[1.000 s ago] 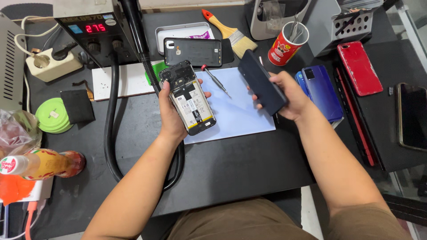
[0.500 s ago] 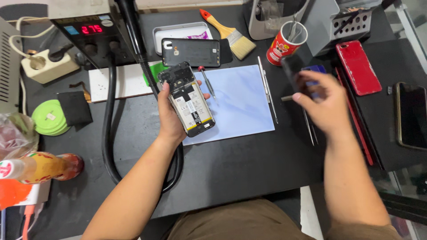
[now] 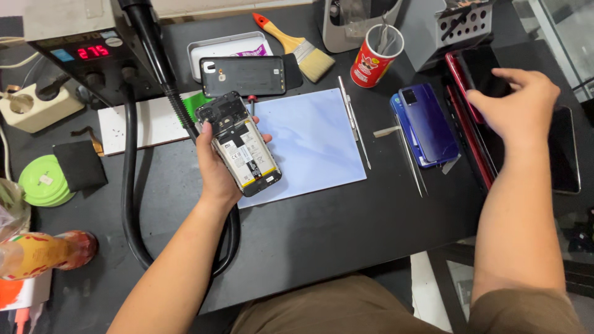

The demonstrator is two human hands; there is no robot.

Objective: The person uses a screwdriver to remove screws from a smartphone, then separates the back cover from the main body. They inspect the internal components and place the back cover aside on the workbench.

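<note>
My left hand [image 3: 216,173] grips an opened phone [image 3: 242,147] with its back off, battery and circuit board facing up, held above the left edge of a pale blue mat [image 3: 318,139]. My right hand [image 3: 516,102] is far to the right, palm down and fingers spread. Its fingertips rest on a dark flat cover [image 3: 481,69], which lies on a red phone [image 3: 463,108]. A blue phone [image 3: 427,124] lies just left of that hand and a black phone [image 3: 566,158] just right of it.
A black phone [image 3: 244,75] lies face down behind the mat, near a paintbrush [image 3: 297,40] and a red cup of tools [image 3: 374,57]. Thin metal tools [image 3: 354,120] lie by the mat. A heat station [image 3: 74,52] with a black hose [image 3: 130,185], green tape rolls [image 3: 38,182] and a bottle [image 3: 37,253] stand left.
My right hand carried the dark cover from beside the opened phone to the far right and laid it on the red phone. My left hand has kept the opened phone in place.
</note>
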